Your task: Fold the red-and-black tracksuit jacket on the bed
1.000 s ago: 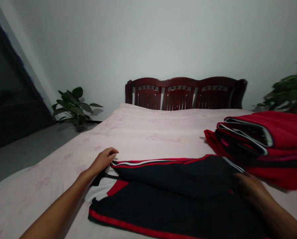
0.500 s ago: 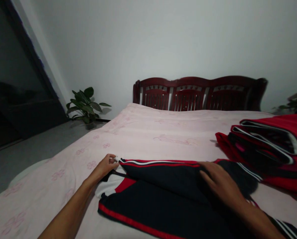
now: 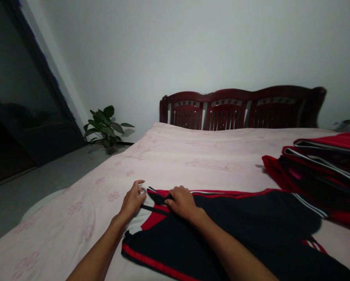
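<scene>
A black garment with red and white trim [image 3: 236, 230] lies spread on the pink bed sheet [image 3: 169, 160] in front of me. My left hand [image 3: 133, 200] rests at the garment's far left corner, fingers curled round its white edge. Right beside it, my right hand [image 3: 182, 202] presses down on the same corner, fingers bent and pinching the dark fabric. The two hands are almost touching.
A pile of folded red and black clothes [image 3: 321, 168] sits at the right of the bed. A dark wooden headboard [image 3: 239, 109] stands against the white wall. A potted plant [image 3: 106, 127] stands on the floor at the left, beside a dark glass door [image 3: 19, 117].
My right hand has slid left across the garment from its right side to the left corner, next to my left hand. The view has shifted a little to the left.
</scene>
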A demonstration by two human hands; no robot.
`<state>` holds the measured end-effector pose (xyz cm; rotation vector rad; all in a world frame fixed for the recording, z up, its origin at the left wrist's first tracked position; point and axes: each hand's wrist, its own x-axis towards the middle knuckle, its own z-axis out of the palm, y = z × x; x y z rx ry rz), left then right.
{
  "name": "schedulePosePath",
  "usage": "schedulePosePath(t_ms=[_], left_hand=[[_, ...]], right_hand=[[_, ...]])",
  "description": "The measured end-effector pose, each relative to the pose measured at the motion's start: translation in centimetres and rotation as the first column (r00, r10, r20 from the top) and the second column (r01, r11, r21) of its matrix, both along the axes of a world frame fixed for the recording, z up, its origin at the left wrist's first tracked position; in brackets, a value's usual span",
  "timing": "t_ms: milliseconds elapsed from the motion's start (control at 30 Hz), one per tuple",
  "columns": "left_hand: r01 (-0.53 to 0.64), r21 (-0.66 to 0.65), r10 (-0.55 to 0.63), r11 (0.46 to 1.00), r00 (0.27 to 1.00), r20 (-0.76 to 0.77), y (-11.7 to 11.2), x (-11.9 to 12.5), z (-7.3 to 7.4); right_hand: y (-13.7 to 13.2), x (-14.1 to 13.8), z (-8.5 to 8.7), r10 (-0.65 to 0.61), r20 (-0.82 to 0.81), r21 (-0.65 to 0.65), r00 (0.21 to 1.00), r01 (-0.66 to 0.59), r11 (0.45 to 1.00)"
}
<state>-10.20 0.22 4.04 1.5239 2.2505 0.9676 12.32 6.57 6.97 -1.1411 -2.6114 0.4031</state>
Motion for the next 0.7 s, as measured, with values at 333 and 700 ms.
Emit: schedulePosePath(t_ms=[333,700], left_hand=[[0.104,-0.092,-0.133,0.99,0.899,-0.417,0.7,2.5,2.8],[0.059,-0.229,-0.179,0.972,0.814,-0.553,4.3,4.7,2.4]], right_hand=[[2.5,2.4,0.9,-0.144,-0.105,-0.101,0.984,0.134,0.986],[-2.2,6.8,0.0,-0.059,-0.044,-0.108,0.997,0.054,0.993]])
